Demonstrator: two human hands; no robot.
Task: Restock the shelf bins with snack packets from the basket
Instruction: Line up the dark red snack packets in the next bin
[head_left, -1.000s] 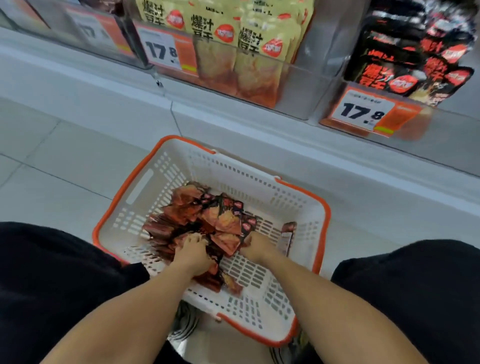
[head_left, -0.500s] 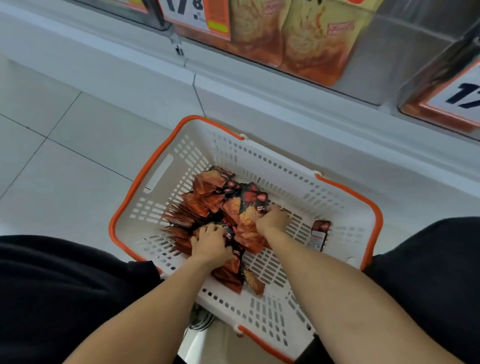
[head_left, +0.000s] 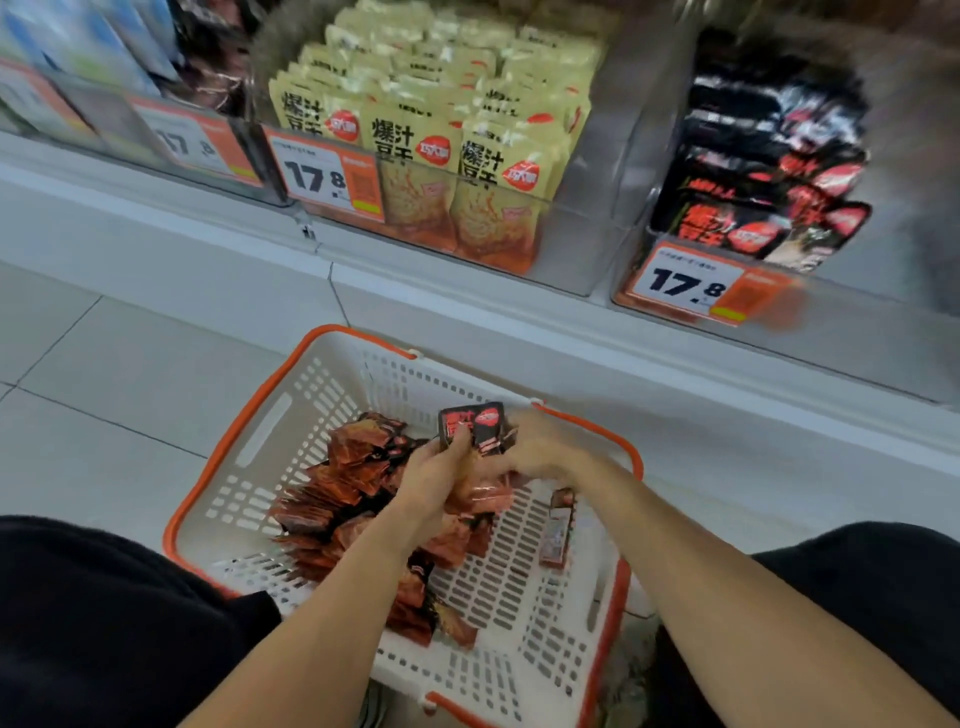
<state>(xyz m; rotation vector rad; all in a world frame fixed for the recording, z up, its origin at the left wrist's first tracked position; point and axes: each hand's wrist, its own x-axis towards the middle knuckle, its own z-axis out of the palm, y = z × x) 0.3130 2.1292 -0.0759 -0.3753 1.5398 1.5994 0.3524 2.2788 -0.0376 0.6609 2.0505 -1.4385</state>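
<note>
Nearest the camera, over the white basket (head_left: 597, 644) with its orange rim, both forearms reach forward between two dark-clothed knees. The left hand (head_left: 434, 480) is closed around a bunch of black-and-red snack packets (head_left: 471, 430), thumb pressed on the front of the top packet. The right hand (head_left: 540, 451) touches the same bunch from the other side; its fingers are motion-blurred, curled in toward the bunch, and their exact grip cannot be told.

Change from half a second ago: both hands were low in the pile, and the bunch now stands raised above it, roughly level with the rim. Judgement: gathering is complete and the carry to the shelf is the step in hand.

The remaining loose packets (head_left: 337, 493) lie heaped along the basket's left and centre. One single packet (head_left: 557, 530) leans apart at the right wall.

Beyond the far rim, bare floor tile and the pale shelf base separate basket from shelving. Above, a clear bin of yellow packets (head_left: 467, 171) sits well filled behind a price tag (head_left: 324, 179). To its right, the bin of black packets (head_left: 763, 182) matches the held bunch, so it is the likely destination. Open room shows between the two bins; the lift path up and right appears unobstructed, though the bin's front lip must be cleared.
</note>
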